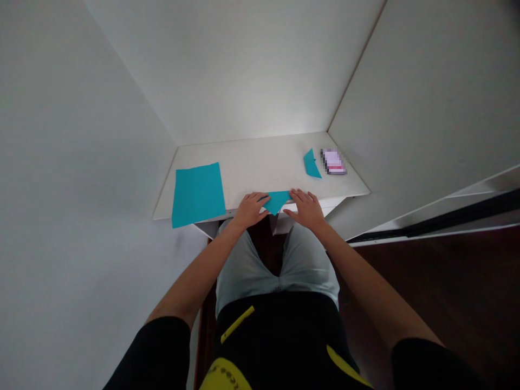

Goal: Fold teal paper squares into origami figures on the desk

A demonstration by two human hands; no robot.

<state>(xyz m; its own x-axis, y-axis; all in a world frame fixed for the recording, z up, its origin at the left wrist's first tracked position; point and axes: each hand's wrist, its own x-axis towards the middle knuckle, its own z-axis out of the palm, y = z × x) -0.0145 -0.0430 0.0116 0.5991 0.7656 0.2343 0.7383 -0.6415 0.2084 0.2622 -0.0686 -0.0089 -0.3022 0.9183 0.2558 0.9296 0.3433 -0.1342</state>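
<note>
A small folded piece of blue paper (277, 201) lies at the front edge of the white table, one pointed corner hanging over the edge. My left hand (250, 210) holds its left end, with the fingers over the paper and the thumb lower down. At the right end, my right hand (307, 209) holds the corner under its fingertips, its thumb near the paper's lower side. The undersides of the fingers are hidden. Behind my right hand rests a folded blue paper boat (311, 163).
A large blue paper sheet (197, 195) lies on the left of the white table (260, 162), its front corner past the edge. A phone with a blurred screen (333, 162) is at the right. Walls stand close at the back and both sides.
</note>
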